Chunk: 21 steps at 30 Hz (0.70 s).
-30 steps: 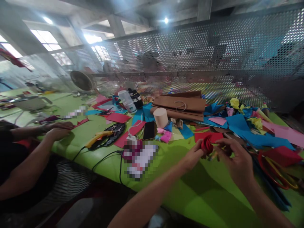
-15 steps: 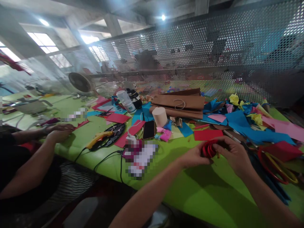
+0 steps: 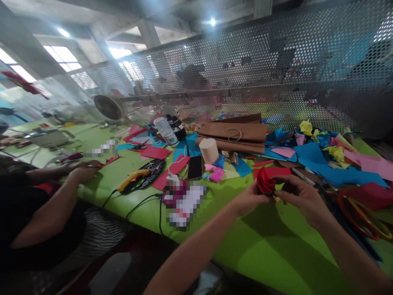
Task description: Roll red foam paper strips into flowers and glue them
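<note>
A red paper flower with curled, layered petals is held above the green table. My left hand wraps its base from the left, fingers closed on it. From the right, my right hand reaches in with bent fingers, its thumb and fingertips pinched at the flower's underside. A small yellowish bit shows by those fingertips; I cannot make out what it is. Just behind the flower lies a flat piece of red paper. Scissors with red and yellow handles lie beyond my right wrist.
A phone, a cream cylinder, a folded brown sheet and blue paper scraps cover the table's back. Further left are a yellow glue gun, cables and a co-worker's arms. A perforated metal screen stands behind.
The flower has tilted upward between my hands, showing its petals from the side. My right fingers have shifted from its right side down toward its base. The view has moved slightly.
</note>
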Available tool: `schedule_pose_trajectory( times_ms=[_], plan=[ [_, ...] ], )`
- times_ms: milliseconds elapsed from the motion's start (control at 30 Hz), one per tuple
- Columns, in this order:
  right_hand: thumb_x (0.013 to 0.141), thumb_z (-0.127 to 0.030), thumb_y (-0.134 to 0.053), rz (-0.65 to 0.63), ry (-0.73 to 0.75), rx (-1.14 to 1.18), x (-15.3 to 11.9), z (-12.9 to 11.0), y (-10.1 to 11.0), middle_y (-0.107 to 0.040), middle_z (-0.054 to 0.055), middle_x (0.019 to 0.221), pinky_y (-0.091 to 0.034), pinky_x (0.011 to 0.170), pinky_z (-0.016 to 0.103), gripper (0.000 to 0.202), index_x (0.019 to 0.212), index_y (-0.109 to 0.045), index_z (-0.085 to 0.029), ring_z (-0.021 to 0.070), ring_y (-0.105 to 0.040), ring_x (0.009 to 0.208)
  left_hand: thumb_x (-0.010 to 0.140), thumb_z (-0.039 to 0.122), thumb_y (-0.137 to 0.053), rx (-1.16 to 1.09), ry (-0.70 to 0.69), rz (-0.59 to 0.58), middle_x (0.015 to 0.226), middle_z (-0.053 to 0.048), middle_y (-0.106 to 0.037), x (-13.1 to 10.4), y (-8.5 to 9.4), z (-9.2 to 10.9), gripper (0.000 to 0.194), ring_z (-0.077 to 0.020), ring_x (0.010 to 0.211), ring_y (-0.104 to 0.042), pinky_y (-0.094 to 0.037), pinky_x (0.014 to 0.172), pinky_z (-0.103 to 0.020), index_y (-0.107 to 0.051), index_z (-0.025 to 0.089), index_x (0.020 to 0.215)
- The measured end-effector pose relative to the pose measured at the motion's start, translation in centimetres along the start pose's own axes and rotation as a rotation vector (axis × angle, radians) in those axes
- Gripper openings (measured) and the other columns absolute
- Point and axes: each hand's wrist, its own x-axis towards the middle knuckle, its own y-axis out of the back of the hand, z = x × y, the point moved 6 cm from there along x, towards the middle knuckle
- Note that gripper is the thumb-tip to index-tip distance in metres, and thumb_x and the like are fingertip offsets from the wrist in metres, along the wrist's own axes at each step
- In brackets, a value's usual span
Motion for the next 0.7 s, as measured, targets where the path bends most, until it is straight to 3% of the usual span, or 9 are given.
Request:
schedule_pose_trajectory(
  times_ms=[167,333,533,700],
  plan=[
    [0.075,-0.047,-0.088,0.014,0.058,-0.089,0.0,-0.7,-0.2,-0.077,0.009,0.109,-0.053,0.062,0.034,0.048,0.116,-0.079,-0.023,0.0200,-0.064,0.077,0.057,0.028,-0.101,0.030,-0.008,-0.006,0.113,-0.008,-0.074,0.3,0.2,-0.5,0.074,-0.0248,0.109,-0.067,-0.047,0.110,-0.045,-0.071,0.018,0.124],
    [0.073,-0.051,-0.088,0.045,0.071,-0.121,0.2,-0.1,-0.1,-0.075,0.008,0.102,-0.053,0.065,0.036,0.043,0.105,-0.080,-0.023,0.0206,-0.064,0.077,0.063,0.027,-0.098,0.062,-0.016,-0.076,0.124,-0.008,-0.071,0.4,0.1,-0.8,0.085,-0.0251,0.117,-0.066,-0.046,0.113,-0.045,-0.062,0.023,0.140],
    [0.070,-0.050,-0.090,0.033,0.013,-0.071,0.3,0.8,-0.3,-0.076,0.006,0.102,-0.052,0.064,0.035,0.052,0.114,-0.077,-0.024,0.0198,-0.062,0.074,0.067,0.030,-0.097,0.110,-0.025,-0.076,0.126,-0.009,-0.071,0.4,0.3,-0.9,0.087,-0.0267,0.122,-0.065,-0.045,0.115,-0.046,-0.058,0.023,0.144],
    [0.069,-0.048,-0.092,0.015,0.052,-0.096,0.3,0.7,-0.3,-0.073,0.005,0.097,-0.053,0.068,0.036,0.048,0.108,-0.078,-0.024,0.0195,-0.062,0.074,0.070,0.031,-0.095,0.105,-0.075,-0.086,0.131,-0.010,-0.070,0.4,-0.1,-0.6,0.085,-0.0276,0.126,-0.064,-0.044,0.117,-0.046,-0.057,0.022,0.145]
  ],
)
